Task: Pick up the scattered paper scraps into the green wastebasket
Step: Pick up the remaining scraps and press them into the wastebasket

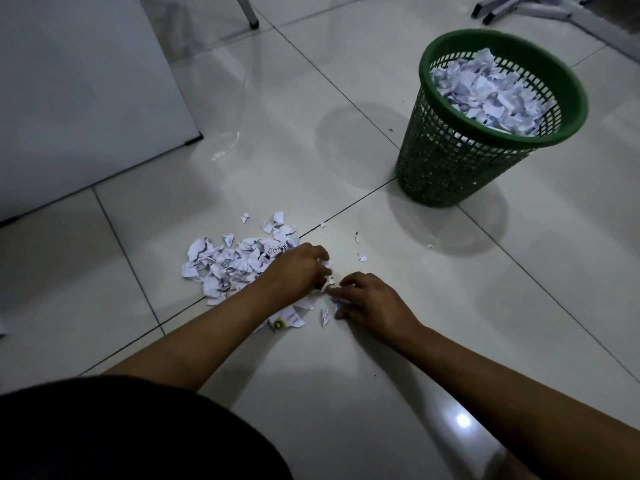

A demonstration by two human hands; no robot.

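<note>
A pile of torn white paper scraps lies on the tiled floor in the middle of the head view. My left hand rests at the pile's right edge, fingers curled around scraps. My right hand sits just right of it, fingers curled down on a few scraps between the two hands. Single scraps lie scattered toward the green wastebasket. The basket stands upright at the upper right, filled with paper scraps to near its rim.
A white board or panel leans at the upper left, its lower edge on the floor. Metal furniture legs stand at the top right, another leg at the top middle. My dark-clothed knee fills the lower left.
</note>
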